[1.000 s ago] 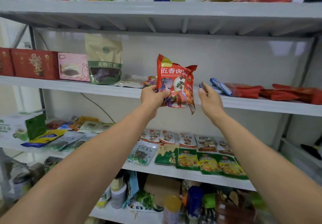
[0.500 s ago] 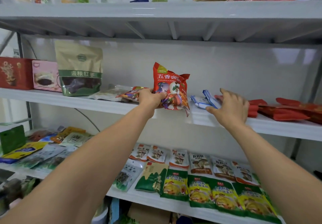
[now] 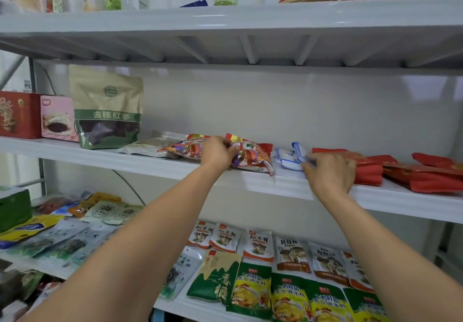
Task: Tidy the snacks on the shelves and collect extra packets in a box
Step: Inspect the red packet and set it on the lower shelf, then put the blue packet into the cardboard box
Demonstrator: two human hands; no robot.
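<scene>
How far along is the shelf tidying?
Done: the mushroom packets and green-yellow packets on the lower shelf lie in neat rows. In hand: the left hand grips a red snack packet on the middle shelf; the right hand touches the blue-and-white packets. Left: the jumbled pile at lower left; no box is in view.

no longer holding red snack packet (image 3: 250, 155) upright, left hand (image 3: 218, 152) lays it flat on shelf (image 3: 175, 163); right hand (image 3: 329, 172) now on blue-white packets (image 3: 288, 157).
</scene>
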